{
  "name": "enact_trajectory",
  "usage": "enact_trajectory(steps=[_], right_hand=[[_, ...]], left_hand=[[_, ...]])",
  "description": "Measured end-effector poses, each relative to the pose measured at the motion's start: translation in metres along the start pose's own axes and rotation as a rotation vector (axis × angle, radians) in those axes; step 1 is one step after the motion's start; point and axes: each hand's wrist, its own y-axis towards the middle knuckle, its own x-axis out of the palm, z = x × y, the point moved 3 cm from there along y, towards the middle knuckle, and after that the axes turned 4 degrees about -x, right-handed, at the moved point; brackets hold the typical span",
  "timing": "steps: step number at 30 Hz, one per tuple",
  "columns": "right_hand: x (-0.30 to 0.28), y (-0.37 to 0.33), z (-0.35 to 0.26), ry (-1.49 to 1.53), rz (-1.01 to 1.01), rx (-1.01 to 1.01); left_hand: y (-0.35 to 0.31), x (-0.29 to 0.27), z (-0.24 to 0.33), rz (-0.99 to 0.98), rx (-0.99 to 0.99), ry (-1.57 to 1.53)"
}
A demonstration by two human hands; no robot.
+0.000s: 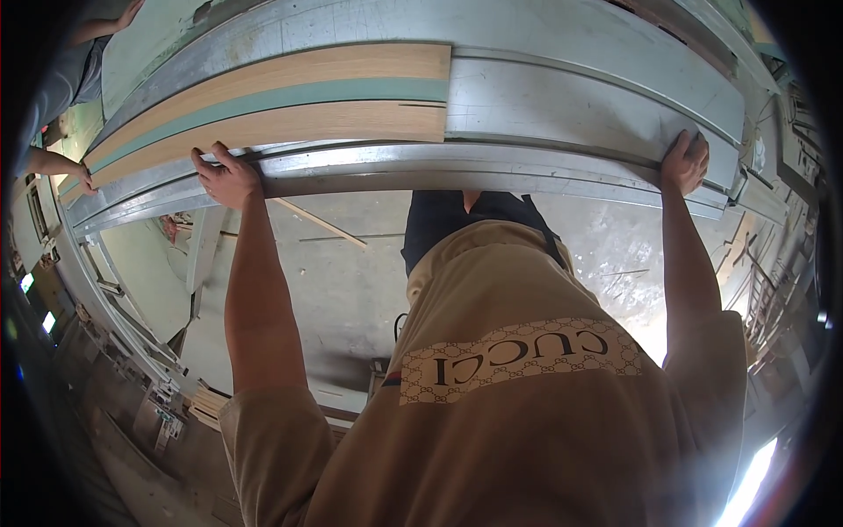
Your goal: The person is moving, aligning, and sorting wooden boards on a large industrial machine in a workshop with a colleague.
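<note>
A long wood-grain board [351,66] with a green band [369,90] along its middle lies on the left part of a long metal table [544,97]. Its square end stops near the table's middle. My left hand [230,178] rests at the table's near metal rail [378,162], fingers apart, with fingertips close to the board's near edge; whether they touch it I cannot tell. Far to the right, my right hand [686,163] lies on the table's near edge, fingers stretched over the metal. Nothing shows in that hand.
Another person's hand [79,173] is at the board's far left end, with a second arm [101,28] above it. Below the table, a thin wooden strip [320,221] lies on the concrete floor [342,290]. Stacked boards [209,406] and metal framing [123,307] stand at left.
</note>
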Motion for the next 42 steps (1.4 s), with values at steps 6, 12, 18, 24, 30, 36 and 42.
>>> enact_trajectory(steps=[6,12,18,24,30,36,42], right_hand=[[0.0006,0.0012,0.0016,0.016,0.015,-0.016],[-0.0009,0.0008,-0.0003,0.008,0.001,0.001],[-0.0005,0.0010,0.0012,0.010,0.016,-0.019],[-0.0017,0.0006,-0.0002,0.012,0.018,-0.024],[-0.0018,0.0006,-0.0012,0.003,0.017,-0.026],[-0.0021,0.0001,-0.0010,-0.002,0.019,-0.019],[-0.0010,-0.0004,-0.0014,0.002,0.012,-0.009]], left_hand=[[-0.0011,-0.0003,0.0025,-0.005,-0.007,0.002],[-0.0028,-0.0036,0.0042,-0.025,-0.030,0.005],[-0.0013,-0.0031,0.0048,-0.018,-0.013,-0.001],[-0.0029,-0.0050,0.0075,-0.044,-0.038,0.009],[-0.0022,-0.0040,0.0052,-0.037,-0.032,0.002],[-0.0022,-0.0037,0.0056,-0.048,-0.042,-0.003],[-0.0013,-0.0034,0.0024,-0.048,-0.039,-0.005]])
